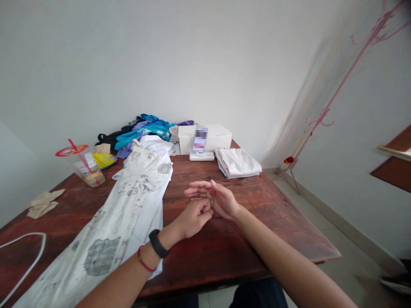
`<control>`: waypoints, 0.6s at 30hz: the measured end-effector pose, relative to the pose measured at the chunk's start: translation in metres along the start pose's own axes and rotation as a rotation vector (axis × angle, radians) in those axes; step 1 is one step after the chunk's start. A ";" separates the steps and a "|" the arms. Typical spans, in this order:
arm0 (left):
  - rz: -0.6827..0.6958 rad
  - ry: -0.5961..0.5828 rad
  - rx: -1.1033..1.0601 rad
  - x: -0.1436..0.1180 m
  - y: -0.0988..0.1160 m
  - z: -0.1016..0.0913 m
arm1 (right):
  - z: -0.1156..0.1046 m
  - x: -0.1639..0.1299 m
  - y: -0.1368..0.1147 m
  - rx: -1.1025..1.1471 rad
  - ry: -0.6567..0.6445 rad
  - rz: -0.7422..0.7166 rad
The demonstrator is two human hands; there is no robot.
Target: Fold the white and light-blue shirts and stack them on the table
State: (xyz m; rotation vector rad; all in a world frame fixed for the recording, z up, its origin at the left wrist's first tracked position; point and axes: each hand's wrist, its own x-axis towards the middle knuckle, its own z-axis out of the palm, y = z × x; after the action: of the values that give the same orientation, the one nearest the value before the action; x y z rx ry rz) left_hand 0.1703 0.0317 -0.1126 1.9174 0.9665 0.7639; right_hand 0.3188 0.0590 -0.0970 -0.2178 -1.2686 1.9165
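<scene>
Your 2 hands meet above the bare wood near the middle of the table (224,252), and neither one holds any cloth. Your left hand (192,218) is curled loosely, its fingers bent in and touching the palm side of your right hand (218,199). The right hand is open, with the fingers stretched toward the left and a little spread. It looks as if the left fingers rub or pick at the right hand, but I cannot tell exactly.

The nearest garment is the long white printed dress (122,209). It lies flat along the left half of the table, from the front edge up toward the back, just beside your left wrist and not touched by it. At the back edge you have a heap of clothes (141,130), blue, purple and black, and to the right of it a white box (205,137). A folded white cloth (237,162) sits near the back right corner.

I judge this as a pause between 2 steps: 1 piece is folded, the dress is spread out and waits. The next move calls for both hands to separate and go left to the dress, taking its near edge with an open grip.

A cup (85,164) stands near the left edge.
</scene>
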 end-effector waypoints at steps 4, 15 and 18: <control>0.024 0.049 0.146 0.001 -0.005 0.003 | -0.015 0.003 0.003 0.040 0.067 0.027; -0.085 0.046 0.610 -0.014 0.033 -0.028 | -0.054 0.006 -0.009 0.043 0.301 0.016; -0.192 0.164 0.833 -0.017 0.031 -0.069 | -0.058 0.007 -0.008 0.053 0.292 0.033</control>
State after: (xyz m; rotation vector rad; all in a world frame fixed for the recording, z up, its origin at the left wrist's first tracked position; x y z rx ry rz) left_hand 0.1178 0.0342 -0.0560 2.4151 1.7363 0.4296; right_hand 0.3498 0.1055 -0.1169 -0.4754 -1.0234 1.8637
